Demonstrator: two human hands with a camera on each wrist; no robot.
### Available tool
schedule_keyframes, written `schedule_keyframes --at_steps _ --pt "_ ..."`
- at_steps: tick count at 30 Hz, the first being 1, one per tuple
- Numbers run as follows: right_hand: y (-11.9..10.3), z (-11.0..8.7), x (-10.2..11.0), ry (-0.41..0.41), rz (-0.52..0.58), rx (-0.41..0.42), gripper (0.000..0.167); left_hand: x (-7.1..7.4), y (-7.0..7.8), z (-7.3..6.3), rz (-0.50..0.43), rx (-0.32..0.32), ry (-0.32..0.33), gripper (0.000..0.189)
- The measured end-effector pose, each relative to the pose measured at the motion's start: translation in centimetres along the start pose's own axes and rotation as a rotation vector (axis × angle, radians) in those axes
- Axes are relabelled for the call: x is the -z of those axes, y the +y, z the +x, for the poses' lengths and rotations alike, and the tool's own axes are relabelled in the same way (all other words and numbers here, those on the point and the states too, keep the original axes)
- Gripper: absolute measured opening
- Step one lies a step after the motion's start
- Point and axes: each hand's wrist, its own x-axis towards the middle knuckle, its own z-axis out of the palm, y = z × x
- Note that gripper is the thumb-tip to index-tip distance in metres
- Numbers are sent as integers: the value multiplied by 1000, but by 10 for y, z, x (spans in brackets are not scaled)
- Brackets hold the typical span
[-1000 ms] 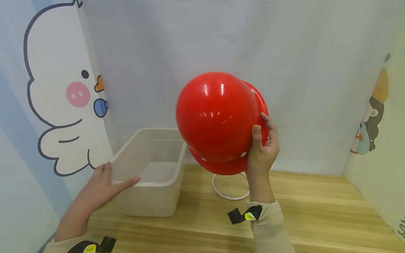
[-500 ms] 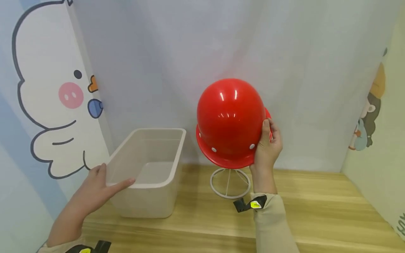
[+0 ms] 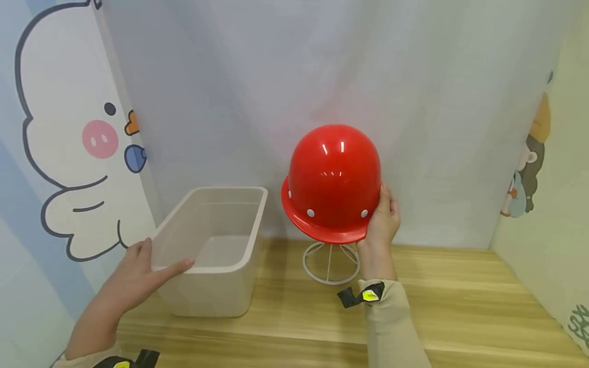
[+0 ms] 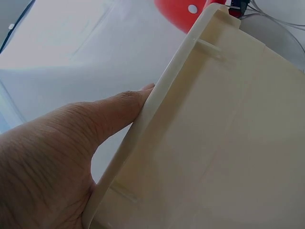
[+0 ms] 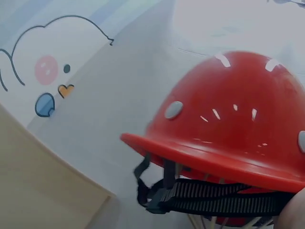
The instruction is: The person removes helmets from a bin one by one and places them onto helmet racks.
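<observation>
A red hard hat (image 3: pixel 335 179) with white rivets is upright, brim toward me, directly over a white wire stand (image 3: pixel 329 281). My right hand (image 3: pixel 382 225) holds it by the right side of the brim. In the right wrist view a black strap (image 5: pixel 228 196) hangs under the brim, and thin wires run up beneath the shell. Whether the hat's weight rests on the stand I cannot tell. My left hand (image 3: pixel 133 281) grips the near left corner of a beige plastic bin (image 3: pixel 216 294), thumb along its front rim; in the left wrist view its other fingers are hidden.
A wooden tabletop (image 3: pixel 460 306) runs under the bin and stand. Behind them hangs a pale grey curtain (image 3: pixel 437 128). Cartoon-printed panels close off the left and right sides. Nothing shows inside the visible part of the bin.
The hard hat has turned from tilted to upright and come over the wire stand, moving right and then slightly lower. My left hand stays on the bin.
</observation>
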Motion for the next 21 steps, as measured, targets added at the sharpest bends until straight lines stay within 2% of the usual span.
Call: schedule_keyframes --at_steps 5,13,17,21 --pt "1 -3 -2 -27 61 -6 33 0 2 1 -13 -10 0 109" --pt "0 -4 1 -140 139 9 20 1 1 1 -5 -4 -8 111" --pt "0 -6 0 -175 192 -5 22 0 0 0 10 0 -10 112" --pt "-1 -7 1 -183 201 0 24 0 1 -1 14 -4 -3 111"
